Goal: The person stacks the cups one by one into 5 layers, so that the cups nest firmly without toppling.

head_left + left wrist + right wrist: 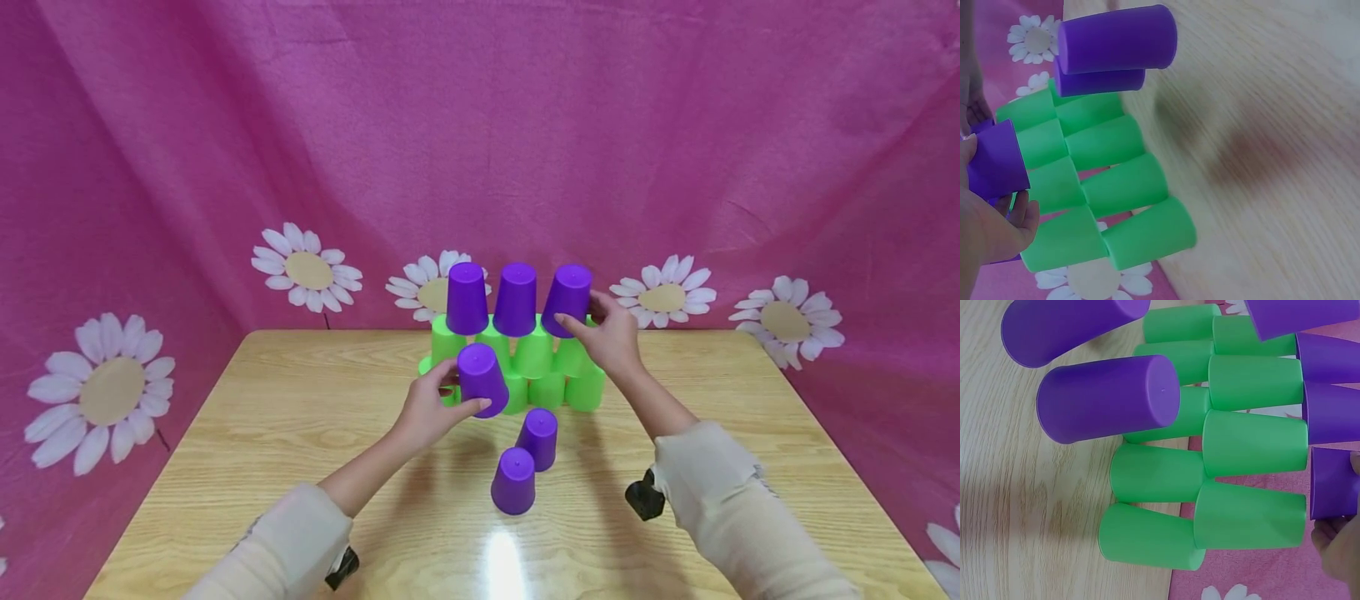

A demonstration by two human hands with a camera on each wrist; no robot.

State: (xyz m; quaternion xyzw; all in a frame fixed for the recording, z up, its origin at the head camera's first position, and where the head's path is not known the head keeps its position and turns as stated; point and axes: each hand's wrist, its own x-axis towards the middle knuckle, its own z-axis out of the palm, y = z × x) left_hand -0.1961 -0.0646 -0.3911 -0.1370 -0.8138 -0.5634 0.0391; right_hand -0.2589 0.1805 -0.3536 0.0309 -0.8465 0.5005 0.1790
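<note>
My left hand [435,408] grips a purple cup [482,381], thumb and fingers around its sides, in front of a two-tier wall of upside-down green cups [534,350]. Over the right end of the upper green tier, my right hand [613,335] holds another purple cup [567,300], slightly tilted. In the right wrist view a thin gap shows between that held cup [1334,483] and the green cups. Two purple cups, one at the left [467,298] and one in the middle [516,300], stand upside down on the upper green tier.
Two more purple cups, a nearer one [514,481] and one just behind it [540,439], stand upside down on the wooden table [300,433] in front of the green wall. A pink cloth [525,150] with daisies hangs behind the table and at both sides.
</note>
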